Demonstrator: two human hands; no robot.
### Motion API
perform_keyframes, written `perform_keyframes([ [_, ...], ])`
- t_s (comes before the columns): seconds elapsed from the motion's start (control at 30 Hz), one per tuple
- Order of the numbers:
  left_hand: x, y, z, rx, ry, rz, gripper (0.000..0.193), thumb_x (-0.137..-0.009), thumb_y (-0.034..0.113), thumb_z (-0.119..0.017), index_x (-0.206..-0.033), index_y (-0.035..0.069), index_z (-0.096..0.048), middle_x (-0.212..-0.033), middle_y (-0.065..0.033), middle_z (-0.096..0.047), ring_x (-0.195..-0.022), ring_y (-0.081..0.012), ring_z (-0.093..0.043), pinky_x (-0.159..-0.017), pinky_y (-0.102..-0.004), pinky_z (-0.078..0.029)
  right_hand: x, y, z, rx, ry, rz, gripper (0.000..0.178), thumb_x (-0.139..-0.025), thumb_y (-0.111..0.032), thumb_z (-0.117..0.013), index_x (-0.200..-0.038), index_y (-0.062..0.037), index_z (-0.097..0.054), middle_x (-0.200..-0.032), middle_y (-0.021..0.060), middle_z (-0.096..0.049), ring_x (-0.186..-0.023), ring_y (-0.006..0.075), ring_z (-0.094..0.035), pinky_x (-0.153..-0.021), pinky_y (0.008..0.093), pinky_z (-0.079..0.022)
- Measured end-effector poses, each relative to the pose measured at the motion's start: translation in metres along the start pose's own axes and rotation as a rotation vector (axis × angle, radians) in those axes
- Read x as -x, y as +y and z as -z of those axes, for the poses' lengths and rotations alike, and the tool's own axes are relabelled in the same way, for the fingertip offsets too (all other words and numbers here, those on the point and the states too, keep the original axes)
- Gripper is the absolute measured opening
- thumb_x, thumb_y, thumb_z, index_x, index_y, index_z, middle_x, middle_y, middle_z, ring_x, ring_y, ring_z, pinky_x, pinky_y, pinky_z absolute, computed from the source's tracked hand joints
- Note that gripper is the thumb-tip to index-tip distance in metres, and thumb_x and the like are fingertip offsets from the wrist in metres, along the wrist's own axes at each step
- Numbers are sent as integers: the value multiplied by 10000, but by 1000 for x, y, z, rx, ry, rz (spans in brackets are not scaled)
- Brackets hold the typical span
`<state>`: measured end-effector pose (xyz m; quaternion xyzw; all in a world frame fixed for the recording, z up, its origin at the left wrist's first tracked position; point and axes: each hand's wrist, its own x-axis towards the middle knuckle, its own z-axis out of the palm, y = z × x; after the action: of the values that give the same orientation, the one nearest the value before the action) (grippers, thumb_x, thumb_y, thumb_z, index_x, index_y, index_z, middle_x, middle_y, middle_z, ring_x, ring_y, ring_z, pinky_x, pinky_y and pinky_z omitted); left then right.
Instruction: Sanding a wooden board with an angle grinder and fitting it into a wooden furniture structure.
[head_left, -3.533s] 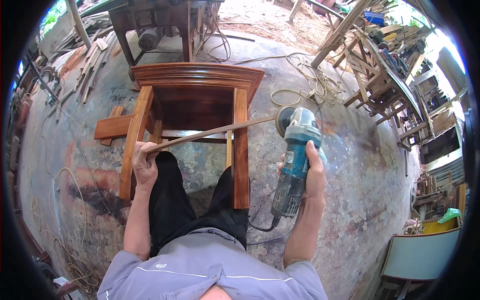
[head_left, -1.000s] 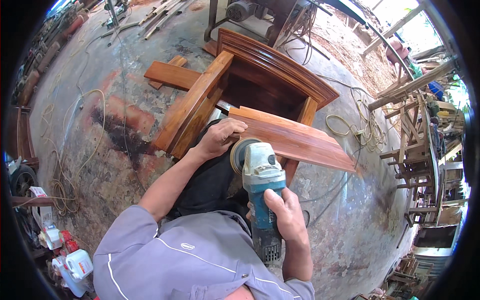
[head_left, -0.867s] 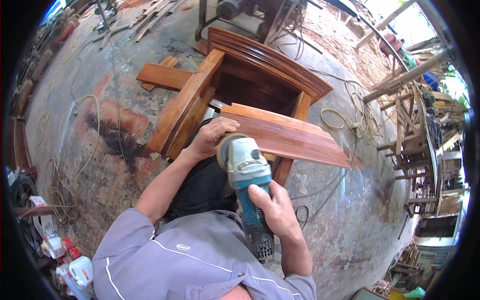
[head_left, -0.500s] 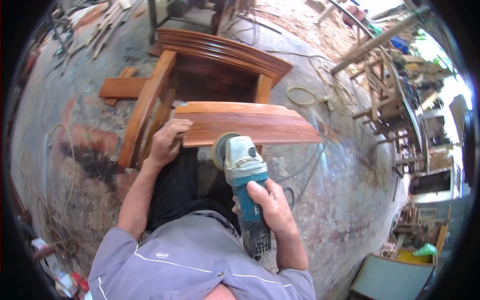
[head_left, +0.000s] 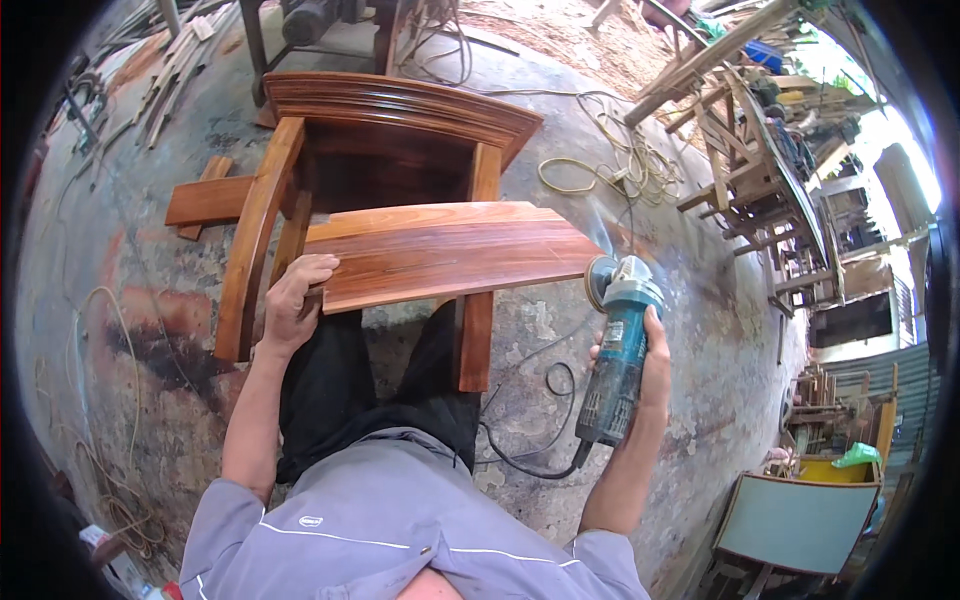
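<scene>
A reddish-brown wooden board (head_left: pixel 440 258) with a pointed right end lies over the front of a wooden furniture frame (head_left: pixel 262 235). My left hand (head_left: pixel 298 290) is closed on the board's left end, fingers over its top and the thumb hidden. In my right hand (head_left: pixel 652 360) is a teal and black angle grinder (head_left: pixel 618 365), gripped round its body. The grinder's round disc (head_left: pixel 599 281) is at the board's right tip; whether it touches I cannot tell. A black cord runs from the grinder's rear end down to the floor.
Coiled pale cable (head_left: pixel 650 175) lies on the worn concrete floor beyond the frame. Crossed wood pieces (head_left: pixel 208 200) rest left of it. Stacked wooden chair-like frames (head_left: pixel 750 170) stand at right, a light-blue panel (head_left: pixel 795 522) at lower right. Machinery (head_left: pixel 315 22) stands at the back.
My right hand has carried the grinder right, from the board's near edge to its right tip. The board has tilted slightly, its left end now nearer me. My left hand still holds it.
</scene>
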<state>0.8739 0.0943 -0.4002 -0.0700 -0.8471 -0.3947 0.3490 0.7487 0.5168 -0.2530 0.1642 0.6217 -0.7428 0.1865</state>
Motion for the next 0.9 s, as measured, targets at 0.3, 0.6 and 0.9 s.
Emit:
perform_keyframes([
  [0.3, -1, 1, -1, -19, 1, -26, 378, -721, -156, -658, -1046, 34, -626, -1139, -135, -710, -1126, -336, -668, -982, -415, -534, 51, 32, -75, 244, -306, -65, 515, -1010, -455, -509, -1112, 39, -611, -838, 140, -686, -667, 211, -700, -613, 332, -573],
  [0.6, 6, -1, 0, -10, -1, -26, 348, -754, -62, -755, -1061, 39, -624, -1138, -131, -707, -1108, -335, -671, -961, -412, -540, 71, 64, -147, 593, -741, -135, 563, -930, -485, -657, -1139, 37, -624, -923, 106, -677, -842, 165, -658, -776, 328, -525],
  [0.9, 2, 4, 3, -21, 6, -3, 353, -738, -167, -634, -1032, 27, -609, -1122, -145, -711, -1094, -342, -679, -959, -410, -540, 68, 57, -123, 535, -653, -105, 562, -946, -484, -643, -1137, 43, -612, -912, 99, -671, -809, 148, -643, -745, 309, -520],
])
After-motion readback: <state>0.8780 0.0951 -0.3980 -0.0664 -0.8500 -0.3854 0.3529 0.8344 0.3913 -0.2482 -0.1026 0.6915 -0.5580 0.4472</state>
